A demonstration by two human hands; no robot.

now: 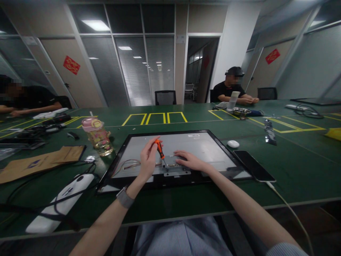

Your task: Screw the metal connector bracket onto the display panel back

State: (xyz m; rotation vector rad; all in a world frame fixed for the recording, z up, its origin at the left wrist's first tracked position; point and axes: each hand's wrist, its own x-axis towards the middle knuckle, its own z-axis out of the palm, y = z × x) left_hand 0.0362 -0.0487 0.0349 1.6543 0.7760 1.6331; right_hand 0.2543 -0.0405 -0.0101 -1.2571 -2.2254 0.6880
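Note:
My left hand (pixel 149 156) is closed around an orange and black screwdriver (pixel 159 148), held at a tilt. Its shaft points down at the left end of a small metal bracket (pixel 176 168) with a board or connectors on it. My right hand (pixel 190 160) lies with fingers stretched out over the right part of that bracket. Both hands are above a flat display panel (pixel 205 145) with a grey back and black frame, lying on the table. Thin coloured wires (pixel 128 164) run across the panel's left side. The exact spot under the screwdriver tip is too small to make out.
Left of the panel stand a pink-lidded bottle (pixel 97 137), a brown paper bag (pixel 45 161) and a white power strip (pixel 62 202) with black cables. On the right are a phone (pixel 254 165) on a charging cable and a white earbud case (pixel 233 144). Two people sit across the green table (pixel 149 209).

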